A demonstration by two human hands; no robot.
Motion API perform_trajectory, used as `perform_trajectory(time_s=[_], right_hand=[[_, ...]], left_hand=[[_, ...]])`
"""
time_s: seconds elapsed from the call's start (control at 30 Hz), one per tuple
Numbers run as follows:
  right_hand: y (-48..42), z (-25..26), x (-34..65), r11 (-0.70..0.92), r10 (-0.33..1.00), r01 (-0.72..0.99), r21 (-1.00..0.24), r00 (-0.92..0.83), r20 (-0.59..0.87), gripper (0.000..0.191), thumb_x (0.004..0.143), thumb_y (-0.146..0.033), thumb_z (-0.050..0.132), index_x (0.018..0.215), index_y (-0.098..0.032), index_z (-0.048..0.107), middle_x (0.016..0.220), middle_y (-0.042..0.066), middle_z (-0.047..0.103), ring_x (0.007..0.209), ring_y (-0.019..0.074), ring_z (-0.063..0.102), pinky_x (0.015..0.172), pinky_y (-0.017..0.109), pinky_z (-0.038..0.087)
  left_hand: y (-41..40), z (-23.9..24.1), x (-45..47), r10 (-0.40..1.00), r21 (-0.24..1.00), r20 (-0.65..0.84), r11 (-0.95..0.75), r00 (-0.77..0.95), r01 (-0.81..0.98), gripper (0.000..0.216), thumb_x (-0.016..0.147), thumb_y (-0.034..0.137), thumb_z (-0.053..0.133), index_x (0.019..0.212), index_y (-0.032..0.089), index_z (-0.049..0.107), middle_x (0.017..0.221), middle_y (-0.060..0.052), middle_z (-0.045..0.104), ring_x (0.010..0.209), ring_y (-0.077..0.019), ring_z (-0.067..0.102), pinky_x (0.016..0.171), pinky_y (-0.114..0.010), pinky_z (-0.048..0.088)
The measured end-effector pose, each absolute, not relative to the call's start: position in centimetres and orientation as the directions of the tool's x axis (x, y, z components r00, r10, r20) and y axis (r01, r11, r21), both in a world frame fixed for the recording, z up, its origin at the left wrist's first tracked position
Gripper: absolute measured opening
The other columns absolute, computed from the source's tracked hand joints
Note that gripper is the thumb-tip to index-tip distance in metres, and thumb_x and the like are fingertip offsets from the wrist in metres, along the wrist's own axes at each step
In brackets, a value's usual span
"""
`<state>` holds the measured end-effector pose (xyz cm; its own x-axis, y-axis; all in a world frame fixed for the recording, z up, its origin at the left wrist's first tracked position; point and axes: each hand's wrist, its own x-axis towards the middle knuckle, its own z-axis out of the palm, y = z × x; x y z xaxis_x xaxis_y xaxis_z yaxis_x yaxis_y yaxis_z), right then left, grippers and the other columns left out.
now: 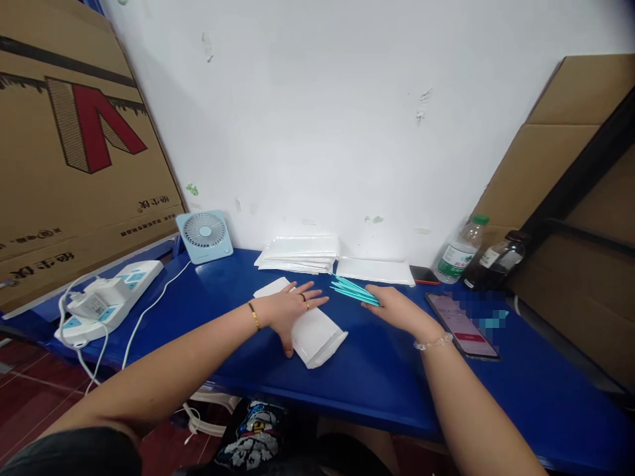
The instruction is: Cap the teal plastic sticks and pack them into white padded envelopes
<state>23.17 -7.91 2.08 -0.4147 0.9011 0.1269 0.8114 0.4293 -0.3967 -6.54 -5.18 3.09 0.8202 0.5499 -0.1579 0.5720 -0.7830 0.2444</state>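
My left hand [292, 307] lies with its fingers spread over a flat white packet [320, 334]. The packet rests at a slant on the table, and the hand covers its middle. In my right hand [394, 307] is a bundle of thin turquoise sticks [354, 289], gripped at one end. Their free ends fan out to the left, a little above and right of the packet. I cannot tell exactly what the sticks are. Behind the hands, by the wall, a stack of white packets [297, 254] lies beside another flat white packet [374, 270].
A small light-blue fan [204, 237] and a white power strip [112, 301] with cables are on the left of the blue table [377, 383]. At right are a phone [462, 324], a green-capped bottle [461, 251] and a dark bottle [493, 261]. Cardboard [74, 152] stands at left.
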Motion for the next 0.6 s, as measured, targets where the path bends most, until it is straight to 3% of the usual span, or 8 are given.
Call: perform_trajectory(time_s=[0.1,0.2,0.3,0.43,0.6], right_hand=[[-7.8,2.2,23.6,0.463,0.880,0.769,-0.441,-0.460,0.122,0.016,0.087,-0.033,0.050,0.089,-0.020,0.058,0.082,0.003,0.065,0.070,0.0176,0.056,0.063,0.026,0.039],[-7.8,2.4,23.6,0.497,0.853,0.737,-0.458,-0.512,0.101,0.015,0.087,-0.034,0.050,0.086,-0.020,0.057,0.079,0.001,0.063,0.068,0.0160,0.054,0.062,0.025,0.038],[-7.8,2.3,23.7,0.517,0.834,0.733,-0.442,-0.547,0.067,0.012,0.087,-0.031,0.051,0.082,-0.021,0.055,0.074,-0.001,0.061,0.065,0.0143,0.053,0.059,0.023,0.036],[-7.9,2.2,23.7,0.521,0.843,0.772,-0.364,-0.531,0.081,0.009,0.086,-0.026,0.051,0.081,-0.020,0.056,0.075,0.000,0.062,0.065,0.0149,0.055,0.059,0.023,0.036],[-7.9,3.7,23.2,0.499,0.867,0.845,-0.194,-0.486,0.113,0.011,0.083,-0.018,0.052,0.090,-0.020,0.060,0.088,0.006,0.068,0.078,0.0195,0.061,0.066,0.026,0.039]], left_hand=[[-4.2,2.2,-4.5,0.547,0.232,-0.141,-0.792,0.825,0.565,0.106,0.038,0.043,0.083,0.134,0.025,0.043,0.134,-0.013,0.049,0.130,-0.0347,0.036,0.110,-0.050,0.017],[-3.5,2.2,-4.0,0.568,0.198,-0.051,-0.801,0.822,0.566,0.073,0.045,0.039,0.079,0.114,0.022,0.059,0.112,-0.010,0.061,0.111,-0.0317,0.051,0.105,-0.044,0.027],[-3.1,2.8,-4.5,0.609,0.247,0.012,-0.770,0.793,0.588,0.054,0.053,0.036,0.073,0.102,0.019,0.060,0.100,-0.007,0.062,0.094,-0.0265,0.058,0.087,-0.033,0.042],[-3.1,3.7,-5.2,0.703,0.393,0.034,-0.663,0.710,0.637,0.043,0.060,0.035,0.065,0.099,0.019,0.056,0.088,-0.002,0.063,0.076,-0.0209,0.060,0.066,-0.027,0.043],[-3.3,4.6,-5.4,0.756,0.474,0.092,-0.606,0.649,0.639,0.048,0.061,0.036,0.065,0.104,0.019,0.051,0.087,-0.002,0.062,0.074,-0.0203,0.060,0.064,-0.027,0.042]])
